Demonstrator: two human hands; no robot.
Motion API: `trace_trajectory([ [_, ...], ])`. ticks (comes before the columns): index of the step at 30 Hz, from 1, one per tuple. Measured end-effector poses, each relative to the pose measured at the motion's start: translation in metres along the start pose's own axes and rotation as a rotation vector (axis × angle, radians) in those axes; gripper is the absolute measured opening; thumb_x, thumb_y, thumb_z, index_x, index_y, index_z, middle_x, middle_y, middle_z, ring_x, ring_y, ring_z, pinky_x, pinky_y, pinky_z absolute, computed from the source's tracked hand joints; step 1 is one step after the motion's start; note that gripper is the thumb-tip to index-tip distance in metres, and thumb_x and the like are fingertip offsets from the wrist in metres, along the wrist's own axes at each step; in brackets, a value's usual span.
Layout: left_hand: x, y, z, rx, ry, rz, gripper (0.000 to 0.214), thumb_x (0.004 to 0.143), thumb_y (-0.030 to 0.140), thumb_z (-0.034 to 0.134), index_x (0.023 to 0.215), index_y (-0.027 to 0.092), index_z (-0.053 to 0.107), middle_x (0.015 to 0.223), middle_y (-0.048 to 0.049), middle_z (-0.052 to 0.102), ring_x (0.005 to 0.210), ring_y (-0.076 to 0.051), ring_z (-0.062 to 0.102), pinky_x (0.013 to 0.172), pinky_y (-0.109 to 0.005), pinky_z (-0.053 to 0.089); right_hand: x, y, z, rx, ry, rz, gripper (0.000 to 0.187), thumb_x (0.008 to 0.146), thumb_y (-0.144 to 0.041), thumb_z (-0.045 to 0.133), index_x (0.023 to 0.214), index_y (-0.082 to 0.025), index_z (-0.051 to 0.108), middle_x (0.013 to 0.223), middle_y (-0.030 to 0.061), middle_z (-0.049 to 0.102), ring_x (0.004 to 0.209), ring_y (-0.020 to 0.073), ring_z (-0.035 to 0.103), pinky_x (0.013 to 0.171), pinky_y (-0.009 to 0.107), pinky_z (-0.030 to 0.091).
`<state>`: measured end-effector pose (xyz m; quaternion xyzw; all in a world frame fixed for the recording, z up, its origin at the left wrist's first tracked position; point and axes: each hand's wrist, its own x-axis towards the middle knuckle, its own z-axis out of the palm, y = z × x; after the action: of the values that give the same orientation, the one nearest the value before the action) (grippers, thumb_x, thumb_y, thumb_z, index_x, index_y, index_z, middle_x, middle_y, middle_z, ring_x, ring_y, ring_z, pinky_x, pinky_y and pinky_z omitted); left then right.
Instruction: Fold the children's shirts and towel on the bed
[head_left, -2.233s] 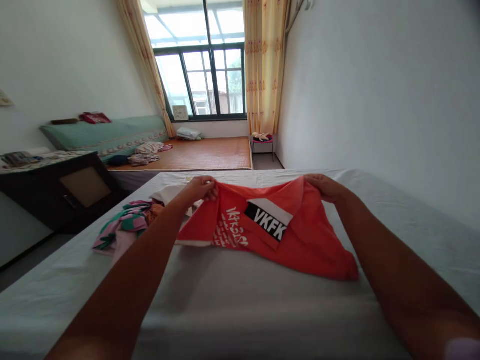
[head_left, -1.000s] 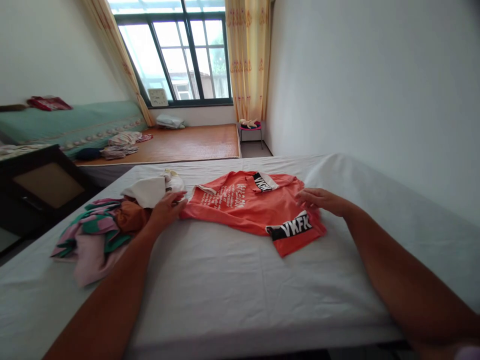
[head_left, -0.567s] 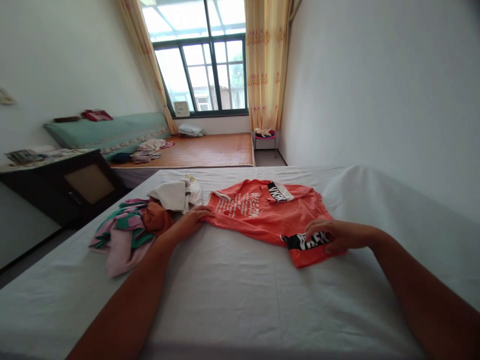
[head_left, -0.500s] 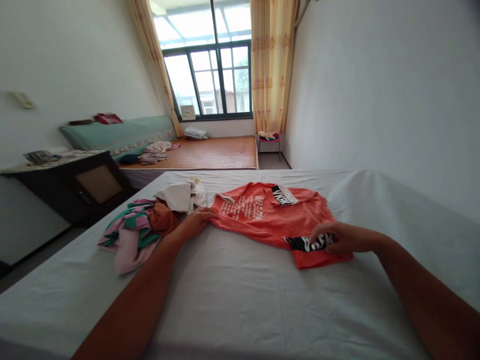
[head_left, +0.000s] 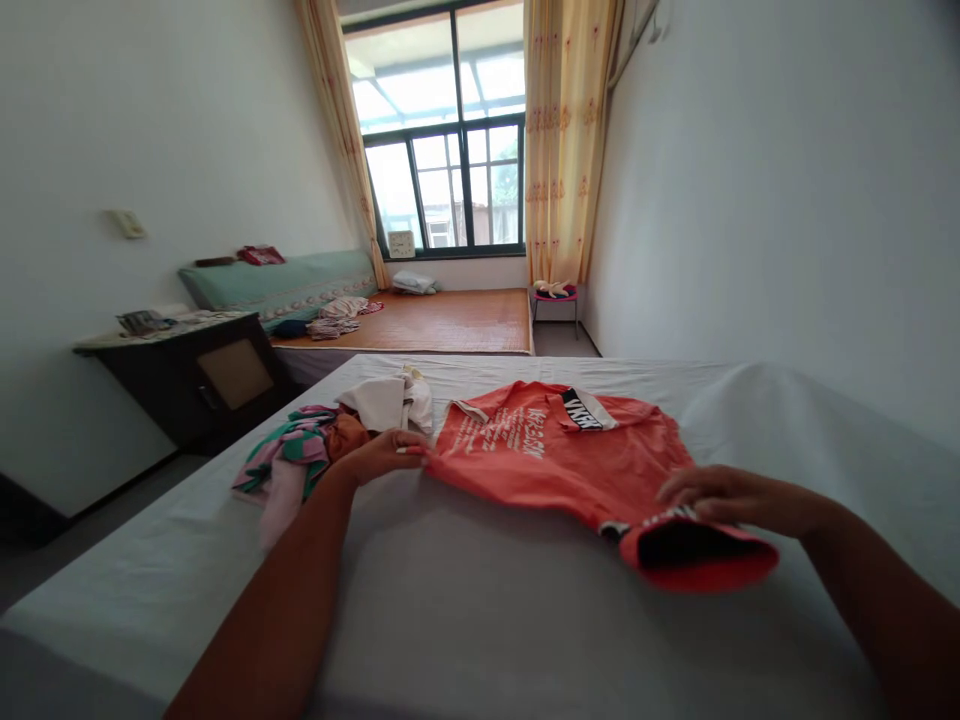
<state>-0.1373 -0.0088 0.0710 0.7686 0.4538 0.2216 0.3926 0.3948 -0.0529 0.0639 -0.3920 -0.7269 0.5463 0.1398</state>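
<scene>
Stretching between hands (head_left: 386,455) (head_left: 739,500): orange shirt (head_left: 559,463), sleeve (head_left: 701,578) at right.

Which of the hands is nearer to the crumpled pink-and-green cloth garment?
Left. The left hand is just right of the garment, at the edge of the orange-red printed cloth shirt; the right hand is farther right, at the shirt's sleeve.

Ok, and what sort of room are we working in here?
Likely a bedroom: there's a bed with a green headboard, a dark cabinet beside it, and yellow curtains at the window.
</scene>
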Motion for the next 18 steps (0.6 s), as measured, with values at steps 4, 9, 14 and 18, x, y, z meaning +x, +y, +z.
trace_trajectory([
  [4,-0.006,-0.005,-0.008,0.009,-0.343,0.026,0.029,0.070,0.039,0.074,0.092,0.019,0.076,0.098,-0.0088,0.073,0.097,-0.026,0.064,0.092,-0.036,0.046,0.006,-0.012,0.019,-0.193,-0.292,0.054,0.046,0.068,-0.040,0.074,0.110,-0.023,0.068,0.104,0.0056,0.068,0.087,0.0226,0.063,0.076,0.032,0.051],
  [9,-0.006,-0.004,-0.014,-0.004,-0.240,0.083,0.025,0.070,0.034,0.074,0.091,0.020,0.077,0.110,-0.0107,0.070,0.107,-0.027,0.062,0.099,-0.040,0.042,0.011,-0.017,0.026,-0.239,-0.329,0.040,0.044,0.070,-0.039,0.072,0.108,-0.019,0.068,0.095,0.0053,0.069,0.085,0.0204,0.063,0.074,0.028,0.049],
  [14,-0.008,-0.002,-0.018,0.080,-0.247,-0.002,0.026,0.070,0.036,0.073,0.091,0.021,0.078,0.091,-0.0048,0.075,0.099,-0.026,0.066,0.104,-0.042,0.039,0.008,-0.014,0.016,-0.241,-0.344,0.085,0.050,0.072,-0.047,0.071,0.111,-0.017,0.066,0.094,0.0060,0.069,0.085,0.0193,0.064,0.071,0.026,0.048],
  [18,-0.003,-0.002,-0.014,0.149,-0.401,-0.047,0.031,0.074,0.035,0.071,0.098,0.018,0.076,0.100,-0.0069,0.073,0.097,-0.026,0.066,0.099,-0.038,0.044,0.009,-0.014,0.022,-0.248,-0.352,0.103,0.053,0.064,-0.049,0.078,0.101,-0.013,0.065,0.087,0.0052,0.068,0.078,0.0167,0.062,0.067,0.024,0.046],
])
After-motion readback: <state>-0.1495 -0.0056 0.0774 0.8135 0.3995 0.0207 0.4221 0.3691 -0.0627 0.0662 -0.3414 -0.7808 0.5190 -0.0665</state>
